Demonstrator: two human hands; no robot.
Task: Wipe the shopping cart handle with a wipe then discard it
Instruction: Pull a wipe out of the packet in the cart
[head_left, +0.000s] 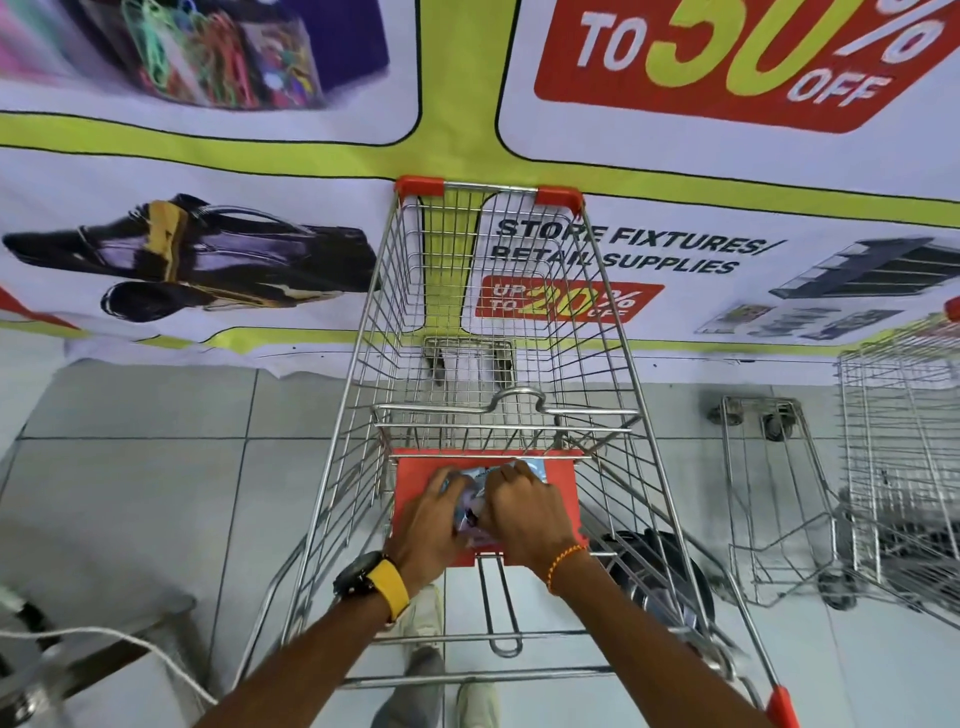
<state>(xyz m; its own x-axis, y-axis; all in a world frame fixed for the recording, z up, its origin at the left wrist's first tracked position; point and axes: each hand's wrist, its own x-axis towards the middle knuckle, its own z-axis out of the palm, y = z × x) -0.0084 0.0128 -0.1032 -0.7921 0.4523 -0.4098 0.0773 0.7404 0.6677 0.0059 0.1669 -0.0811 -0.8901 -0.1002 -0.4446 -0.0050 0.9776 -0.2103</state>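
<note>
1. Over the cart's red seat flap (563, 488), head view: both hands meet on a wipe pack (470, 493), a shiny bluish-white packet lying on the flap. The left hand (426, 519) has its fingers curled over the pack's 9 o'clock side and pins it down; the right hand (522, 506) is bunched at the pack's 3 o'clock side, fingertips pressed into the middle seam. Whether those fingertips have pinched a wipe or only the pack's flap I cannot tell, since the knuckles hide it.

2. Same view, where the task's thing lies: no loose wipe shows; it seems to be inside the pack, under the right fingertips. The cart (498, 332) stands nose-first against a banner (260, 171) at 12 o'clock. Its handle is mostly out of frame at 6 o'clock, with only a red end cap (782, 704) showing at about 5 o'clock from the hands, well apart from them.

3. Same view, what could go wrong, as a judgement: pulling too hard could drag out several wipes at once or tear one. If the left hand eases, the whole pack may lift with the pull, or slide off the flap and drop through the wires. The frame is blurred, so the hands look to be moving fast, which makes a slip likelier
</note>
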